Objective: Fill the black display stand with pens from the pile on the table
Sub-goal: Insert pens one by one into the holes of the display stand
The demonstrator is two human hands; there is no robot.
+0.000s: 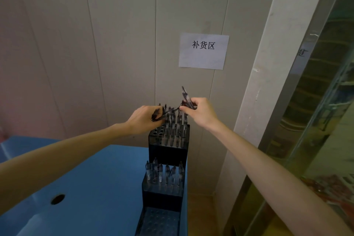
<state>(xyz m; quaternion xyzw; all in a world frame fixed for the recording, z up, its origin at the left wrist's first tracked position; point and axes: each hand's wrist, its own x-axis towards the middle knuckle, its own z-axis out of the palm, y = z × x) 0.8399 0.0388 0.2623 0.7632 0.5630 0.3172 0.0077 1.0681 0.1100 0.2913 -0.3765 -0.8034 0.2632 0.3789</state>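
Left hand (142, 120) grips a pen bundle, right hand (199, 110) pinches one pen (186, 97) above the stand (168, 151): best go vertical into an empty top-tier hole, left side.

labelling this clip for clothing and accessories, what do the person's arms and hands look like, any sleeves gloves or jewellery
Both arms are bare along all the length in view: no sleeves show. The left hand and right hand wear no gloves. No watch, bracelet or band shows on either wrist, and no ring or marking can be seen, though the fingers are partly hidden.
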